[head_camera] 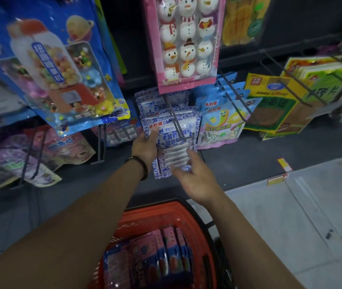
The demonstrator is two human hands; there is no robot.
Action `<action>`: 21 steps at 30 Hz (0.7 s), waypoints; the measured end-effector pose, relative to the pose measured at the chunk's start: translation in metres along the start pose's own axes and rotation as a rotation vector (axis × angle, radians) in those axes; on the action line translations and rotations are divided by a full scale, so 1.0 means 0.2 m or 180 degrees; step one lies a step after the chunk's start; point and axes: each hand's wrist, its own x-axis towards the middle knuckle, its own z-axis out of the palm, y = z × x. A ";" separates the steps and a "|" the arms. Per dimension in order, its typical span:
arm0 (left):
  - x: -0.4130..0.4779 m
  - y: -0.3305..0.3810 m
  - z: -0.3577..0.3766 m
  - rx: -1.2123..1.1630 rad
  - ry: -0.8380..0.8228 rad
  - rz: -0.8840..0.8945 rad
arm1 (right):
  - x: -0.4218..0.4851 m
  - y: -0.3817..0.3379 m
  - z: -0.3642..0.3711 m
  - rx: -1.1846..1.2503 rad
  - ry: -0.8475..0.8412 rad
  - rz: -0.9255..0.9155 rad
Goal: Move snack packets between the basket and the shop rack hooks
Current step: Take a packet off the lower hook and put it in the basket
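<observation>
Blue-and-white packet (174, 140), the front one of a stack hanging on a wire hook (175, 119) of the rack, sits right between the two hands. The left hand (145, 146) grips its left edge, thumb laid on the front face and fingers curled behind. The right hand (197, 178) is loose and spread just below and right of the packet's lower corner, gripping nothing; whether its fingertips touch the film cannot be told.

Judging by looks, the packet is a thin glossy pouch: light, floppy and likely slick, with a row of small wrapped pieces showing through a clear window. It should bend rather than hold its shape, so one edge grip will probably let it sag and swing. The hole at the top, above the left thumb, looks like the weak spot and could tear if the pouch is tugged sideways off the wire. A sounder hold would be near the top seam, sliding straight along the hook, with the right hand supporting the bottom.

Below both forearms, an orange basket (195, 222) holds pink packets (166, 253) standing on edge.
</observation>
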 end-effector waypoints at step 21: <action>-0.79 -0.43 -1.13 0.3121 -0.1932 0.0884 | -0.29 0.29 0.66 -0.2321 -0.1618 0.0436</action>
